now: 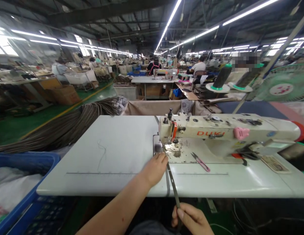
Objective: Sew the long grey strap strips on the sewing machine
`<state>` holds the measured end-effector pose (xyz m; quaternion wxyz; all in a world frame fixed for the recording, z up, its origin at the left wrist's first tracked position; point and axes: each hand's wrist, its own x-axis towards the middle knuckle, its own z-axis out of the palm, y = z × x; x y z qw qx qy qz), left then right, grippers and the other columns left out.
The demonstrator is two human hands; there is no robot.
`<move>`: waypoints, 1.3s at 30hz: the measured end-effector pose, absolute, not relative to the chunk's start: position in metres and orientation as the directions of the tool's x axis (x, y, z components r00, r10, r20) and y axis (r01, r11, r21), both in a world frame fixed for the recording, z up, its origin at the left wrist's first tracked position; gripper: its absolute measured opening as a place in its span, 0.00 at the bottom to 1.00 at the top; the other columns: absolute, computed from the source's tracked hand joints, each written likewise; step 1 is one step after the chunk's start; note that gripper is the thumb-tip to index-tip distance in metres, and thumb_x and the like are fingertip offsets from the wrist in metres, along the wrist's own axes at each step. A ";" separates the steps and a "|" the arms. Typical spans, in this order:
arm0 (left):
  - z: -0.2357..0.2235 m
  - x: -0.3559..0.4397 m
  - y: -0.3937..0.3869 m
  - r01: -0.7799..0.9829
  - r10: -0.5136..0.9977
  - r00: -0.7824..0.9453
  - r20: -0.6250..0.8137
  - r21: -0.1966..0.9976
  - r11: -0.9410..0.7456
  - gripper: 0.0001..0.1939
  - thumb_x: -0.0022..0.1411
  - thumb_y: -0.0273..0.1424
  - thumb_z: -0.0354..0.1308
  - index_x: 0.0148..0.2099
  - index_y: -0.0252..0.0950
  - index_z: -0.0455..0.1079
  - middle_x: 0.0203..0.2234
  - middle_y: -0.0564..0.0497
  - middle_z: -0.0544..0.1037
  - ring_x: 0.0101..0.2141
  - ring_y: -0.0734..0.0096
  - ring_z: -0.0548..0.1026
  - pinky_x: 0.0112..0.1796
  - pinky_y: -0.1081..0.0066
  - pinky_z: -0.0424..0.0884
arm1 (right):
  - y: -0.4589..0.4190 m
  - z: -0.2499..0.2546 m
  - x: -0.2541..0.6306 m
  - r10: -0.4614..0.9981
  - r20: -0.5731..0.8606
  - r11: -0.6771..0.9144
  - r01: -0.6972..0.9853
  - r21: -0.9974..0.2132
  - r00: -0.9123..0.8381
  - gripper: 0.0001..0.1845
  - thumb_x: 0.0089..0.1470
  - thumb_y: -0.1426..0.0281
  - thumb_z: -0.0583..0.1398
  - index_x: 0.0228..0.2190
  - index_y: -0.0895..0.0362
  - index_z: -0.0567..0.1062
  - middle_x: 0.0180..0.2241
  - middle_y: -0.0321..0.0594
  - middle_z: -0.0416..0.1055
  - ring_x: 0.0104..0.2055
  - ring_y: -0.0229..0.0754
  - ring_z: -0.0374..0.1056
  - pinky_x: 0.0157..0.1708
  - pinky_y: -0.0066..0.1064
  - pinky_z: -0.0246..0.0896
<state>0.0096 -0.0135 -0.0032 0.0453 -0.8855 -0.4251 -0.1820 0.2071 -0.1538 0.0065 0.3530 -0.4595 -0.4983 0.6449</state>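
A narrow dark strip (173,184) runs from the sewing machine (230,130) down over the table's front edge. My left hand (155,168) is close to the machine's needle area, its fingers bent together on the strip against the table. Below the edge, my right hand (192,218) pinches the strip's lower length between thumb and fingers. Thread snips with pink handles (202,163) lie on the machine bed, right of my left hand. The strip's far part under the machine head is mostly hidden.
A white sewing table (117,147) carries the machine and a loose dark thread (101,153). At left are a blue crate (26,199) with white bags and a long bundle of dark strips (68,122). Thread cones (220,78) and a green fan (284,85) stand behind; other people sit farther back.
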 end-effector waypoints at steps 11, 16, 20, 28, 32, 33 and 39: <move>-0.002 0.007 -0.014 0.759 0.701 0.605 0.377 -0.008 -0.651 0.10 0.71 0.22 0.51 0.51 0.33 0.70 0.50 0.41 0.76 0.54 0.58 0.75 0.60 0.59 0.70 | -0.156 -0.002 0.207 0.916 -0.157 -0.172 -0.008 -0.985 -0.369 0.24 0.64 0.51 0.62 0.28 0.57 0.82 0.26 0.41 0.75 0.31 0.44 0.70 0.36 0.34 0.64; -0.005 0.006 -0.013 0.749 0.688 0.618 0.380 -0.018 -0.663 0.12 0.71 0.22 0.50 0.52 0.33 0.70 0.51 0.41 0.76 0.57 0.58 0.73 0.62 0.60 0.68 | -0.157 -0.004 0.207 0.920 -0.161 -0.177 -0.012 -0.984 -0.359 0.24 0.64 0.51 0.62 0.28 0.57 0.82 0.26 0.41 0.75 0.31 0.44 0.70 0.35 0.34 0.63; -0.007 0.007 -0.013 0.761 0.704 0.606 0.370 -0.015 -0.648 0.14 0.72 0.22 0.49 0.56 0.30 0.68 0.53 0.40 0.75 0.60 0.56 0.71 0.63 0.59 0.66 | -0.157 -0.005 0.207 0.923 -0.160 -0.177 -0.017 -0.984 -0.351 0.23 0.63 0.52 0.63 0.27 0.57 0.82 0.26 0.40 0.75 0.31 0.43 0.69 0.35 0.34 0.62; -0.012 0.008 -0.012 0.767 0.703 0.590 0.397 -0.005 -0.642 0.15 0.71 0.22 0.51 0.57 0.28 0.68 0.53 0.39 0.76 0.59 0.56 0.72 0.64 0.59 0.66 | -0.156 -0.011 0.206 0.905 -0.156 -0.189 -0.043 -0.981 -0.396 0.24 0.64 0.52 0.62 0.26 0.58 0.81 0.26 0.40 0.74 0.31 0.43 0.69 0.34 0.33 0.60; -0.012 0.008 -0.013 0.775 0.708 0.574 0.412 0.006 -0.632 0.14 0.70 0.22 0.52 0.56 0.29 0.69 0.54 0.38 0.76 0.58 0.56 0.73 0.63 0.59 0.67 | -0.155 -0.008 0.205 0.907 -0.148 -0.165 -0.010 -0.986 -0.394 0.23 0.59 0.51 0.66 0.26 0.57 0.78 0.25 0.38 0.71 0.30 0.41 0.65 0.32 0.32 0.58; -0.011 0.008 -0.013 0.774 0.706 0.575 0.413 0.006 -0.633 0.14 0.70 0.22 0.52 0.56 0.29 0.69 0.53 0.38 0.76 0.58 0.56 0.73 0.63 0.59 0.68 | -0.154 -0.005 0.204 0.913 -0.137 -0.144 0.011 -0.990 -0.385 0.22 0.57 0.51 0.67 0.26 0.57 0.78 0.26 0.37 0.71 0.30 0.41 0.65 0.33 0.32 0.58; -0.010 0.008 -0.014 0.773 0.704 0.567 0.428 0.018 -0.634 0.14 0.70 0.22 0.52 0.56 0.31 0.69 0.54 0.39 0.76 0.56 0.57 0.74 0.61 0.59 0.70 | -0.148 0.006 0.197 0.943 -0.099 -0.078 0.079 -0.994 -0.318 0.20 0.57 0.51 0.68 0.29 0.56 0.81 0.31 0.40 0.73 0.36 0.45 0.69 0.39 0.34 0.63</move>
